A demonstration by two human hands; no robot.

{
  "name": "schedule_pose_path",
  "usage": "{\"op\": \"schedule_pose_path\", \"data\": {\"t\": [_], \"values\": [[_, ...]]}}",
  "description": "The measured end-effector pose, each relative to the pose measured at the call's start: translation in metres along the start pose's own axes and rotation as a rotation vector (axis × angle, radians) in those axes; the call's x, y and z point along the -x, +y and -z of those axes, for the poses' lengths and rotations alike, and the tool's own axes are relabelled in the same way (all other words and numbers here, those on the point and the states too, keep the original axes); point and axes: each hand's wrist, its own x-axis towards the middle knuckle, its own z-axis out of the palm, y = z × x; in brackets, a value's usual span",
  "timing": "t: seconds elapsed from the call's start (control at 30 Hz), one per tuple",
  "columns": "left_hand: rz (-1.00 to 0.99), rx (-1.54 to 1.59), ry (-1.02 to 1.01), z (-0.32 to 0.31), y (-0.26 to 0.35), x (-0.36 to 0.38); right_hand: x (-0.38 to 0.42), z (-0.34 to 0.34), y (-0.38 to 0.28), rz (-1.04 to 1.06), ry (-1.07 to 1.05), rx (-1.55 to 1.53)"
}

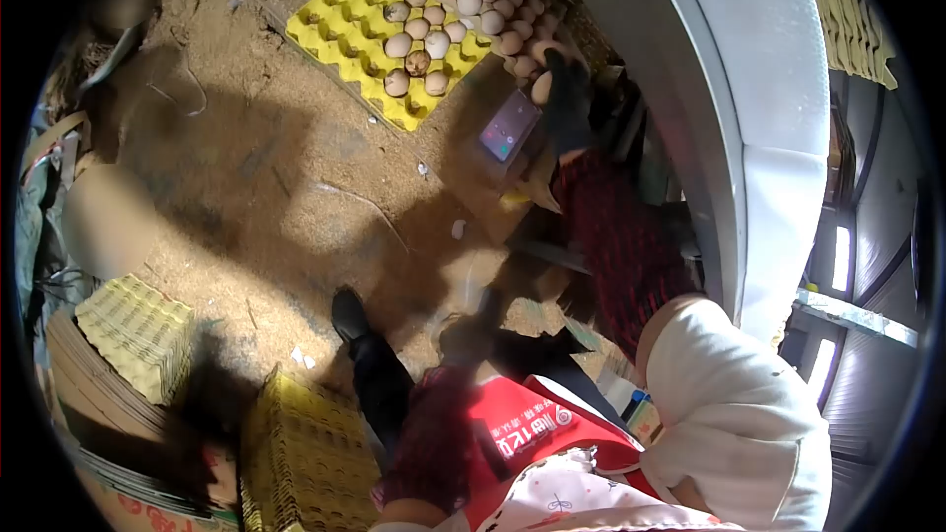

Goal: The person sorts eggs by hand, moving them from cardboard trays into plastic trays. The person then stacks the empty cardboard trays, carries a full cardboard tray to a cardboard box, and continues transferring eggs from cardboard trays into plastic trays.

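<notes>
My right hand [568, 103], in a dark glove, reaches to the lower edge of a pile of eggs [507, 10]. Its fingers curl around a pale egg [541, 89], partly covered by the glove; another brownish egg touches the fingertips. Beside the pile, a yellow egg tray [340, 30] holds several eggs in its right part, one of them a dark, soiled egg [418, 63]. My left hand [465, 340] hangs low in front of my body, blurred and in shadow, so its fingers cannot be made out.
A phone [509, 126] with a lit screen lies left of my right wrist. A curved pale metal wall [729, 138] rises on the right. Stacked yellow trays [301, 453] and cardboard [94, 384] stand at lower left. Sawdust-like litter covers the floor [266, 187].
</notes>
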Motion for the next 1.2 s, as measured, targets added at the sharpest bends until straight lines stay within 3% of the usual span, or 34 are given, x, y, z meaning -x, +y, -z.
{"op": "schedule_pose_path", "data": {"t": [0.07, 0.17, 0.4, 0.7, 1.0, 1.2], "values": [[-0.025, 0.151, 0.113, 0.021, 0.01, -0.011, -0.033, -0.002, 0.007, 0.046, 0.12, 0.094], [-0.028, -0.002, 0.168, 0.029, 0.015, -0.027, -0.085, 0.006, 0.03, 0.162, 0.127, 0.267], [-0.138, -0.137, 0.067, 0.047, 0.033, -0.037, -0.199, 0.046, 0.071, 0.35, 0.136, 0.66], [-0.235, -0.07, 0.054, 0.075, 0.049, -0.035, -0.295, 0.066, 0.112, 0.439, 0.159, 1.033], [-0.182, -0.079, 0.023, 0.069, 0.066, -0.045, -0.307, 0.047, 0.101, 0.401, 0.039, 1.03], [-0.203, -0.073, 0.028, 0.077, 0.08, -0.062, -0.321, 0.012, 0.084, 0.43, 0.09, 1.032]]}}
